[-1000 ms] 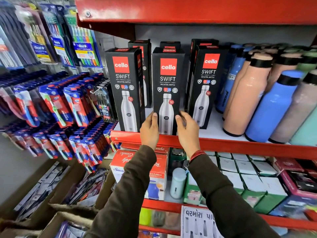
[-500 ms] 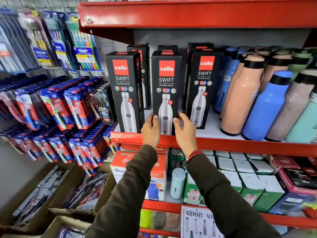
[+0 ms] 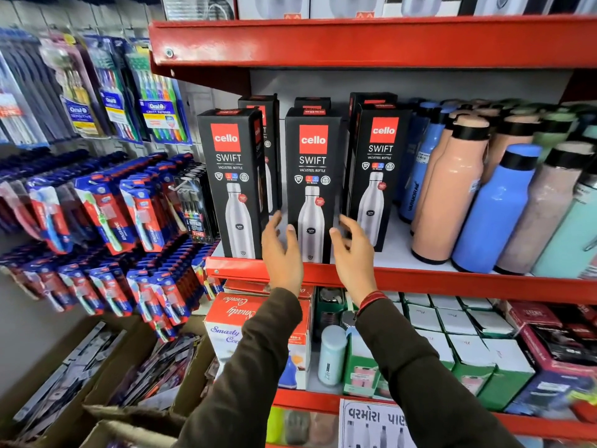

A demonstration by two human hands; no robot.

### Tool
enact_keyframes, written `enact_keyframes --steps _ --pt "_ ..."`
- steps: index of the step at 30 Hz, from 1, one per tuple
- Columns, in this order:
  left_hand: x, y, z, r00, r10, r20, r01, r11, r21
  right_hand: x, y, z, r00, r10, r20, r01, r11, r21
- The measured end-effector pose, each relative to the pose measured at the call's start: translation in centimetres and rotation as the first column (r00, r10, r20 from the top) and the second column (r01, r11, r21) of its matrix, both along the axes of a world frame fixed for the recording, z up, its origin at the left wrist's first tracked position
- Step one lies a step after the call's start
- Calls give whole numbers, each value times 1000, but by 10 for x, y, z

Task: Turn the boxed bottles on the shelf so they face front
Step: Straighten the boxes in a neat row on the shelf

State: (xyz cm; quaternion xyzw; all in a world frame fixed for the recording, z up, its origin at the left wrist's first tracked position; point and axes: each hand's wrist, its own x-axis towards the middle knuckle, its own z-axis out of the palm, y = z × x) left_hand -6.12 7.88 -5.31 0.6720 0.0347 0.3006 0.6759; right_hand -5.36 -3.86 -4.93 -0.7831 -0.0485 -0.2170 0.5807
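Three black "cello SWIFT" bottle boxes stand in a front row on the red shelf point(image 3: 420, 279), printed fronts toward me: the left box point(image 3: 231, 179), the middle box point(image 3: 311, 176), the right box point(image 3: 376, 169), which is angled slightly. More such boxes stand behind them. My left hand point(image 3: 281, 250) and my right hand point(image 3: 353, 250) hover on either side of the middle box's lower part, fingers spread, a small gap between them and the box. Neither hand holds anything.
Loose bottles in peach point(image 3: 449, 189), blue point(image 3: 497, 208) and pale colours crowd the shelf's right side. Toothbrush packs point(image 3: 106, 208) hang on the wall at left. The shelf below holds a red-and-white carton point(image 3: 226, 321) and green-white boxes point(image 3: 471, 360). Cardboard cartons sit on the floor.
Both hands have come off the middle box and spread open beside it. The view has shifted downward slightly, showing more of the upper shelf.
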Motion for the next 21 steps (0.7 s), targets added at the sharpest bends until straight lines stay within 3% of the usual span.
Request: enact_keyframes --steps 3,5,11,15,21 --pt "-6 -11 0 973 139 186 -150 987 48 5 -13 -1 995 -71 72 69 997 25" --pt "-11 -23 7 951 143 273 -173 981 87 9 -24 0 987 -129 97 125 991 40" --pt "-6 -71 26 895 -124 428 21 971 238 28 -57 6 961 -243 128 237 970 59" --pt "17 -102 24 931 -291 222 231 937 262 46 -75 12 976 -210 48 209 977 33" --pt "62 -120 23 931 -320 -175 316 947 -53 68 -85 16 984 -145 -105 146 989 2"
